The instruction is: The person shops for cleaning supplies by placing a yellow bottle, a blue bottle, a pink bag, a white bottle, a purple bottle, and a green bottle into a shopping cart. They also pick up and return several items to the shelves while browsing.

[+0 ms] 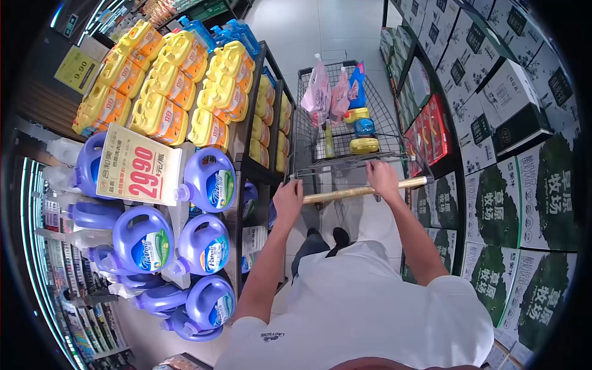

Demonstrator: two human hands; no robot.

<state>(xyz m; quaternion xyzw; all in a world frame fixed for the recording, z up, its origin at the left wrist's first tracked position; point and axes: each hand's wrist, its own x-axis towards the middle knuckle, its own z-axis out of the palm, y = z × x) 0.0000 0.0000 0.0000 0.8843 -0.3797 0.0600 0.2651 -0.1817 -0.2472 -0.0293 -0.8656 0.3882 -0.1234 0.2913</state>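
Observation:
A wire shopping cart (394,132) stands in front of me, its long handle (336,195) crossing just ahead of my body. My left hand (288,198) is closed around the left end of the handle. Farther right, my right hand (381,177) lies over the same bar with its fingers curled down toward the wire rim. Inside the basket are pink plastic bags (316,95), a blue packet (357,85), a slim green bottle (328,140), a blue item (364,127) and a yellow container (364,145).
On the left, a shelf holds yellow jugs (163,114), purple detergent bottles (143,240) and a 29.90 price sign (140,165). Stacked cartons (493,209) line the right side, with a red box (430,132) among them. A tiled aisle (296,28) runs ahead between them.

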